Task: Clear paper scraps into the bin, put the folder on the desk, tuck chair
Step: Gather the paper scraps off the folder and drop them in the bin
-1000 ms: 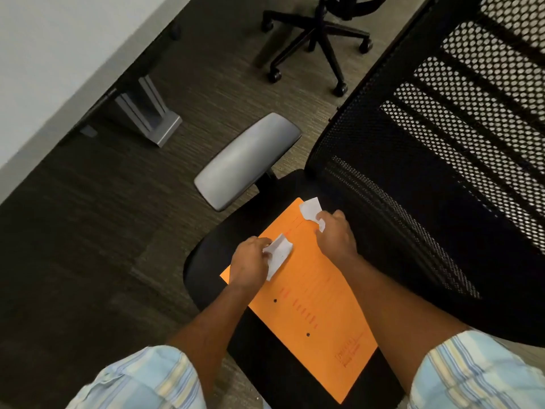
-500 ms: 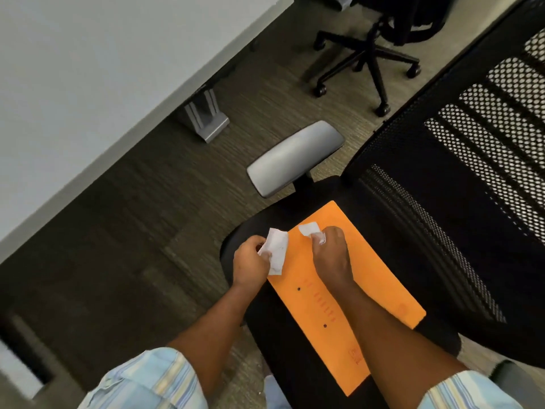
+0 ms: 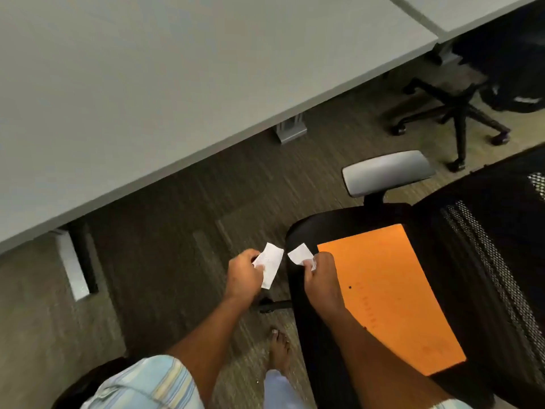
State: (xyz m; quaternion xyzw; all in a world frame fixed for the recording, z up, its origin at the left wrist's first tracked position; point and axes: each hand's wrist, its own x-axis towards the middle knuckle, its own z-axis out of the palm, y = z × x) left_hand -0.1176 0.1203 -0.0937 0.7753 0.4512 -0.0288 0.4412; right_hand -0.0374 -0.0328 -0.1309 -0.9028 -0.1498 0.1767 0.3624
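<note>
we're now carrying both scraps off the folder (image 3: 389,290), out by the chair (image 3: 306,231) edge: left hand (image 3: 243,276) pinching the bigger scrap (image 3: 269,268), right hand (image 3: 320,278) pinching the smaller scrap (image 3: 300,253). folder is still lying on the chair; bin isn't showing.

Floor: carpet (image 3: 177,216), dark grey-brown, streaked short pile laid in tiles, paler toward lower left and upper right. Pale grey table (image 3: 147,84) fills the upper left, its front edge running diagonally. A second table top (image 3: 472,10) abuts it at upper right across a narrow seam. Beneath the edge, one grey metal table foot (image 3: 290,129) shows near the middle, and another foot (image 3: 73,267) lies at left beside a dark upright. Black office chair (image 3: 486,246) at right has a mesh back and a grey armrest pad (image 3: 386,172). Second black chair (image 3: 454,113) stands farther off at upper right, star base on castors, seat partly under the second table top. Light is soft and even, dimmer under the tables.
</note>
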